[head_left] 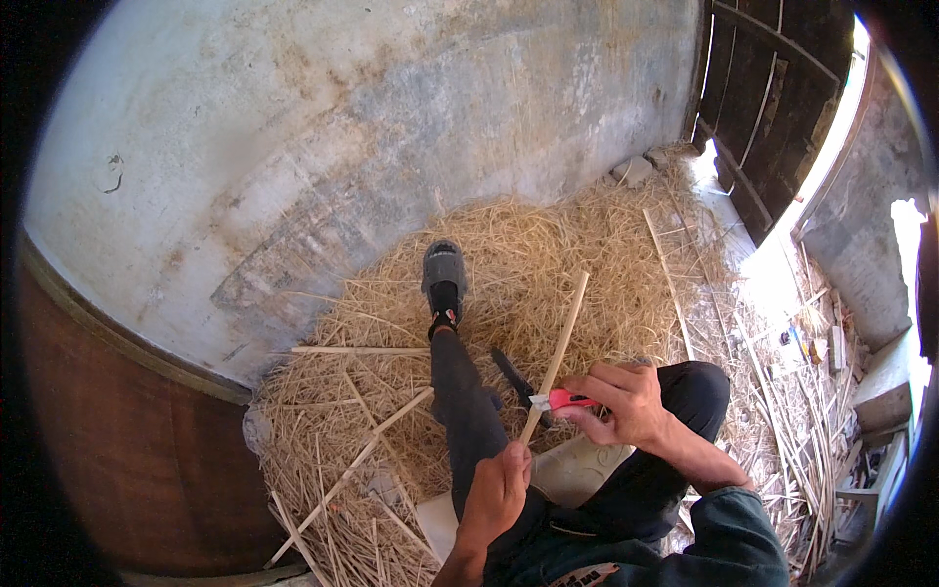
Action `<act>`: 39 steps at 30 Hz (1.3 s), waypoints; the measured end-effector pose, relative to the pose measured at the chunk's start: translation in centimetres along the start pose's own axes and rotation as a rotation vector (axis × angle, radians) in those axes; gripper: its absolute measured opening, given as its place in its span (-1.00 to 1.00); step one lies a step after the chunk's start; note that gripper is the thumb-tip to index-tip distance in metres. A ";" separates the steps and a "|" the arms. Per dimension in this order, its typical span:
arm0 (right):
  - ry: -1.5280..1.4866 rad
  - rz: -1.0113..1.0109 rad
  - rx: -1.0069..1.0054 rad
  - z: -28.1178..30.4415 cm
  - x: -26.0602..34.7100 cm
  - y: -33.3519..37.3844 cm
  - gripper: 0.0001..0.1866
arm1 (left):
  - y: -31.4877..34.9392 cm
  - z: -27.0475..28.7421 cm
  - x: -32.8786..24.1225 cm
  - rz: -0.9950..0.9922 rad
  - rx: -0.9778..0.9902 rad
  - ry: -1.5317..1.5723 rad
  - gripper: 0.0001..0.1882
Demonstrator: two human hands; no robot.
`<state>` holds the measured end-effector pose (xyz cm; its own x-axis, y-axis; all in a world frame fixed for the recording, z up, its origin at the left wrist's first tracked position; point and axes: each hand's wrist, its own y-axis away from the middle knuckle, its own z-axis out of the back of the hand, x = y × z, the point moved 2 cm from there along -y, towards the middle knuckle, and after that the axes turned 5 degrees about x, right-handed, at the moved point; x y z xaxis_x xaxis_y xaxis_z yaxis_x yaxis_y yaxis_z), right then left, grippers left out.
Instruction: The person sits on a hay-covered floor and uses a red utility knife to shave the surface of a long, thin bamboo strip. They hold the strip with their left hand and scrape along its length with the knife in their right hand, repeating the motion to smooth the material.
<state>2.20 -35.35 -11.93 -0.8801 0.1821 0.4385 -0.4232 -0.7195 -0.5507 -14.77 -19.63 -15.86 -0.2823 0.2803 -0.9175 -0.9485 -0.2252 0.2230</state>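
One thin bamboo stick [558, 354] is held slanting above the straw heap [509, 293]; its lower end is clasped in the closed left hand [497, 492]; a pink-handled knife [559, 399] is gripped by the right hand [626, 401], blade against the stick; the stick is judged light, stiff and splintery, best taken near its lower end.

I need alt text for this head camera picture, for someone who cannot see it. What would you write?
Seen from above, a seated person's left hand grips a thin stick while the right hand holds a red-handled knife against it. One leg stretches out over a straw pile beside a grey wall.
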 end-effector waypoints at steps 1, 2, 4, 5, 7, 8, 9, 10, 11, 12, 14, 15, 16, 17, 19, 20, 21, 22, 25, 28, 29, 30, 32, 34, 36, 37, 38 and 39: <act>0.003 0.000 0.007 0.1 0.2 -0.1 -0.67 | 0.0 0.0 0.1 0.003 -0.004 0.005 -0.40; 0.005 0.002 0.012 0.4 0.4 -0.3 -0.68 | 0.1 0.1 0.0 0.002 0.001 -0.002 -0.40; 0.020 -0.019 -0.053 0.6 -0.6 -0.4 -0.73 | 0.3 0.4 -0.2 0.000 0.009 -0.015 -0.41; 0.028 -0.041 -0.125 1.0 -2.0 -0.5 -0.76 | 0.9 0.4 0.0 0.020 0.046 -0.009 -0.40; 0.057 -0.368 -0.388 4.1 -5.1 -2.1 -0.79 | 2.7 -0.2 1.2 0.050 0.130 0.015 -0.38; 0.072 -0.527 -0.390 5.8 -6.9 -2.4 -0.77 | 3.5 -0.5 2.0 0.060 0.159 0.017 -0.38; 0.106 -0.502 -0.455 6.5 -7.9 -2.6 -0.76 | 4.4 -0.8 2.7 0.079 0.182 0.020 -0.38; 0.065 -0.518 -0.434 6.5 -7.7 -2.3 -0.76 | 4.9 -1.0 3.3 0.099 0.204 0.023 -0.38; 0.029 -0.532 -0.405 6.7 -7.2 -1.9 -0.76 | 4.6 -0.9 3.9 0.094 0.115 0.007 -0.38; -0.006 -0.548 -0.380 6.8 -6.7 -1.4 -0.76 | 4.1 -0.4 3.8 0.091 0.100 0.017 -0.38; -0.007 -0.435 -0.287 5.1 -5.8 -0.2 -0.82 | 2.3 1.1 3.0 0.081 0.068 0.032 -0.38; -0.063 -0.369 -0.248 4.1 -4.7 -0.3 -0.82 | 1.8 1.6 2.2 0.092 0.031 0.049 -0.37; -0.118 -0.303 -0.209 3.2 -3.7 -0.3 -0.81 | 1.5 1.8 2.0 0.064 0.021 0.051 -0.38; -0.122 -0.233 -0.152 2.3 -3.2 -0.1 -0.80 | 1.1 1.8 2.0 0.038 0.011 0.051 -0.39; -0.138 -0.135 -0.066 0.7 -2.1 0.0 -0.78 | 0.8 1.7 1.4 0.001 -0.012 0.024 -0.40; -0.149 -0.112 -0.033 0.1 -1.5 0.0 -0.77 | 0.6 1.4 1.1 -0.008 -0.021 -0.001 -0.40; -0.158 -0.089 -0.001 -0.4 -1.0 0.0 -0.77 | 0.5 1.1 0.8 -0.017 -0.029 -0.026 -0.41; -0.144 -0.087 0.004 -0.7 -0.7 0.0 -0.77 | 0.4 0.9 0.7 -0.029 -0.036 -0.055 -0.42; -0.109 -0.081 -0.005 -1.1 -0.1 -0.1 -0.76 | 0.2 0.5 0.4 -0.045 -0.066 -0.127 -0.43; -0.087 -0.095 0.018 -0.9 0.0 -0.2 -0.75 | 0.2 0.4 0.3 -0.020 -0.099 -0.164 -0.43; -0.078 -0.087 0.019 -0.8 0.0 -0.1 -0.75 | 0.2 0.4 0.0 -0.016 -0.106 -0.171 -0.43; -0.068 -0.078 0.020 -0.8 -0.2 0.0 -0.74 | 0.3 0.4 -0.1 -0.012 -0.113 -0.178 -0.43; -0.033 -0.066 0.014 -0.6 -0.2 0.1 -0.73 | 0.6 0.1 0.4 -0.025 -0.112 -0.191 -0.40; 0.019 -0.060 0.001 -0.4 0.2 0.1 -0.73 | 0.8 0.1 0.9 -0.014 -0.102 -0.187 -0.38; -0.021 -0.098 -0.089 -0.3 -1.7 0.2 -0.76 | 1.0 0.1 0.9 0.022 -0.081 -0.160 -0.36; -0.042 -0.116 -0.135 -0.2 -2.9 0.1 -0.77 | 1.4 0.1 1.0 0.055 -0.058 -0.174 -0.36; -0.047 -0.196 -0.222 0.6 -4.1 -0.4 -0.81 | 1.9 0.1 1.3 0.085 -0.034 -0.184 -0.36; -0.025 -0.281 -0.226 2.0 -4.4 -0.8 -0.81 | 2.4 0.1 1.6 0.113 -0.009 -0.198 -0.36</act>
<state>6.86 -36.93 -12.03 -0.7182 0.3330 0.6109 -0.6873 -0.4765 -0.5482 -17.55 -19.65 -16.76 -0.4106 0.4303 -0.8039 -0.9080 -0.2739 0.3171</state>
